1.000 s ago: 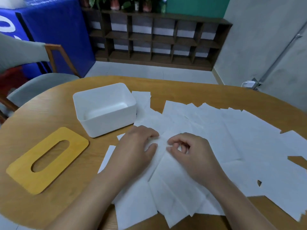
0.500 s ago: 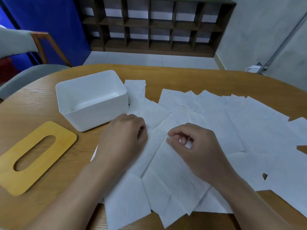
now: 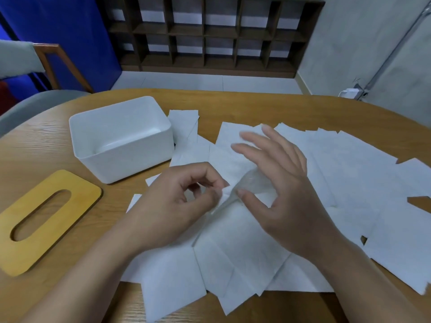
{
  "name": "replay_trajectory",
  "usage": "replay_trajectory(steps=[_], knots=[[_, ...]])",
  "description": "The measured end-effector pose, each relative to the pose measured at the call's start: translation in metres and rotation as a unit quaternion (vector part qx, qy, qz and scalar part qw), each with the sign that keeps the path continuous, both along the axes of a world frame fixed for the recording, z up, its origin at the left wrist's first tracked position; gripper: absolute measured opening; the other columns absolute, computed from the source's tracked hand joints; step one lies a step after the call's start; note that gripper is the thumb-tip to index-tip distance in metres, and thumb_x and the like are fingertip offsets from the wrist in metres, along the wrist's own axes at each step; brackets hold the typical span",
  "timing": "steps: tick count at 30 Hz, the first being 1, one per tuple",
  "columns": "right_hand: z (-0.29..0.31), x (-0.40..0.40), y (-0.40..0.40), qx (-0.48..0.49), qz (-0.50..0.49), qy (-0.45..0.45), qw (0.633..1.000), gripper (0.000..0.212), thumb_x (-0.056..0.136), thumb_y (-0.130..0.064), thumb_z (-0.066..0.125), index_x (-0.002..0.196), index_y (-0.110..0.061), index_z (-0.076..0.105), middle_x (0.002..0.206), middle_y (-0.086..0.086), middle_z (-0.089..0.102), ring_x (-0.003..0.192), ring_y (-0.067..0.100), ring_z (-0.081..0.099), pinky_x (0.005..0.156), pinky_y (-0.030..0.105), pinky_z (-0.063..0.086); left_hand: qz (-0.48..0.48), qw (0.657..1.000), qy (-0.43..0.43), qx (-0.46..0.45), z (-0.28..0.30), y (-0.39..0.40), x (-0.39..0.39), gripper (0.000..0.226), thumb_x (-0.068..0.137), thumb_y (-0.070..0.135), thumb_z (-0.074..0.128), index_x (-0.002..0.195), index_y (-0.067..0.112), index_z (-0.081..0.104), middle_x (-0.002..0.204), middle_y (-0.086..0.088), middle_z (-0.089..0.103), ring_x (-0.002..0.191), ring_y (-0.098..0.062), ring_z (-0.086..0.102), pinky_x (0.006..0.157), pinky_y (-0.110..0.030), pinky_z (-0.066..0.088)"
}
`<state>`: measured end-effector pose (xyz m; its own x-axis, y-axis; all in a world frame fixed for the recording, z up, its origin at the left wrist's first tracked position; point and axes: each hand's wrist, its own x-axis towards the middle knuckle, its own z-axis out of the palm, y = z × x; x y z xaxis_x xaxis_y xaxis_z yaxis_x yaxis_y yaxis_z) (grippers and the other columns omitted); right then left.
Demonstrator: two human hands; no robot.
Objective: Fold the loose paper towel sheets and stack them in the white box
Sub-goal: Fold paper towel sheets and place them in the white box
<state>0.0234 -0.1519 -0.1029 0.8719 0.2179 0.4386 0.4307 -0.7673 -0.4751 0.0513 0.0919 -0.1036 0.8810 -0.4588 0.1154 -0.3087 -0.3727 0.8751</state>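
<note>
Loose white paper towel sheets point(image 3: 349, 173) lie spread and overlapping across the middle and right of the light wooden oval table point(image 3: 46, 145), some reaching the near edge in front of me. One thin white sheet point(image 3: 229, 194) is lifted at its corner, and I have it between both hands. My left hand point(image 3: 177, 206) is curled, thumb and forefinger pinching the raised edge of that sheet. My right hand point(image 3: 279, 183) meets it from the other side: the thumb tip presses the same lifted edge, but the other fingers point(image 3: 251, 138) are spread and blurred above the pile, so I cannot tell whether that hand truly grips the sheet or only touches it.

The white rectangular plastic box point(image 3: 121, 138) stands on the table to the left of the sheets, beyond my left hand; I see no folded sheets in it. A few sheets lie just beside its right wall. Near the left edge lies a flat yellow wooden lid with a long oval slot point(image 3: 70, 199), apart from the box.

Beyond the table stand a dark wooden cubby shelf point(image 3: 210, 33), a blue panel point(image 3: 58, 31) and a grey chair with a wooden arm point(image 3: 46, 64).
</note>
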Motion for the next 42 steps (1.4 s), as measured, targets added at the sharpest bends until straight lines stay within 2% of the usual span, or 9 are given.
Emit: replay_trajectory(steps=[3,7,11,15,18,24,30,35,42], knots=[[0.004,-0.005,-0.01,0.082,0.002,0.062,0.995,0.038,0.097,-0.022,0.082,0.129,-0.038,0.073,0.125,-0.022,0.073,0.138,0.007,0.057,0.122,0.045,0.04,-0.007,0.998,0.045,-0.052,-0.004,0.002,0.003,0.011,0.107,0.016,0.067,0.103,0.011,0.075,0.087,-0.003,0.072,0.08,-0.028,0.061,0.076,-0.037,0.047],[0.014,-0.007,-0.02,0.217,-0.022,0.168,0.961,0.024,0.098,-0.025,0.081,0.116,-0.04,0.078,0.103,-0.02,0.077,0.091,0.01,0.074,0.073,0.027,0.056,0.052,0.99,0.091,-0.094,-0.004,-0.006,0.004,0.027,0.105,0.043,0.065,0.113,0.02,0.077,0.095,-0.029,0.062,0.082,-0.038,0.054,0.081,-0.042,0.043],[0.011,-0.009,-0.026,0.198,-0.038,0.215,0.956,0.017,0.097,-0.033,0.081,0.113,-0.04,0.08,0.112,-0.025,0.078,0.104,0.002,0.074,0.085,0.025,0.056,0.079,0.995,0.054,-0.037,-0.004,-0.021,-0.001,0.022,0.096,0.048,0.081,0.116,0.039,0.077,0.077,0.004,0.071,0.062,-0.01,0.048,0.065,-0.024,0.041],[0.005,-0.014,-0.034,0.126,-0.052,0.237,0.962,0.009,0.098,-0.038,0.077,0.106,-0.041,0.082,0.109,-0.032,0.076,0.107,-0.006,0.07,0.087,0.018,0.055,0.095,0.995,0.012,0.037,-0.013,-0.027,-0.004,0.006,0.101,0.034,0.077,0.098,0.039,0.08,0.067,0.012,0.066,0.057,-0.012,0.048,0.054,-0.026,0.04],[-0.001,-0.017,-0.036,0.08,-0.055,0.231,0.968,0.006,0.099,-0.035,0.077,0.098,-0.04,0.08,0.099,-0.032,0.076,0.101,-0.007,0.07,0.077,0.011,0.052,0.084,0.993,-0.018,0.086,-0.016,-0.03,-0.006,0.009,0.101,0.033,0.075,0.095,0.037,0.079,0.08,0.011,0.073,0.074,-0.014,0.065,0.064,-0.027,0.05],[-0.011,-0.015,-0.039,0.023,-0.077,0.197,0.977,0.012,0.098,-0.036,0.077,0.109,-0.036,0.079,0.099,-0.027,0.076,0.098,-0.002,0.07,0.089,0.027,0.06,0.097,0.988,-0.046,0.111,-0.02,-0.031,-0.004,0.008,0.095,0.032,0.082,0.097,0.039,0.079,0.08,0.011,0.07,0.078,-0.009,0.065,0.065,-0.018,0.048],[-0.016,-0.013,-0.038,-0.034,-0.08,0.136,0.987,0.032,0.095,-0.037,0.08,0.126,-0.032,0.075,0.123,-0.021,0.066,0.116,0.006,0.056,0.108,0.036,0.047,0.128,0.984,-0.067,0.106,-0.009,-0.022,-0.001,0.017,0.093,0.029,0.078,0.106,0.038,0.074,0.095,0.023,0.068,0.082,-0.004,0.064,0.07,-0.015,0.046],[-0.018,-0.012,-0.032,-0.002,-0.054,0.12,0.991,0.022,0.097,-0.028,0.079,0.119,-0.029,0.078,0.117,-0.021,0.068,0.108,0.004,0.061,0.096,0.025,0.054,0.063,0.949,-0.02,0.309,0.005,-0.016,-0.01,0.058,0.078,0.079,0.077,0.121,0.052,0.049,0.102,0.022,0.058,0.093,0.002,0.056,0.066,-0.021,0.041],[-0.022,-0.012,-0.022,-0.023,-0.005,0.139,0.99,0.013,0.102,-0.033,0.075,0.114,-0.031,0.078,0.109,-0.023,0.067,0.094,0.003,0.065,0.083,0.024,0.058,0.027,0.95,-0.043,0.309,0.004,-0.001,-0.015,0.035,0.092,0.053,0.073,0.121,0.047,0.055,0.103,0.023,0.058,0.101,0.002,0.055,0.078,-0.024,0.051]])
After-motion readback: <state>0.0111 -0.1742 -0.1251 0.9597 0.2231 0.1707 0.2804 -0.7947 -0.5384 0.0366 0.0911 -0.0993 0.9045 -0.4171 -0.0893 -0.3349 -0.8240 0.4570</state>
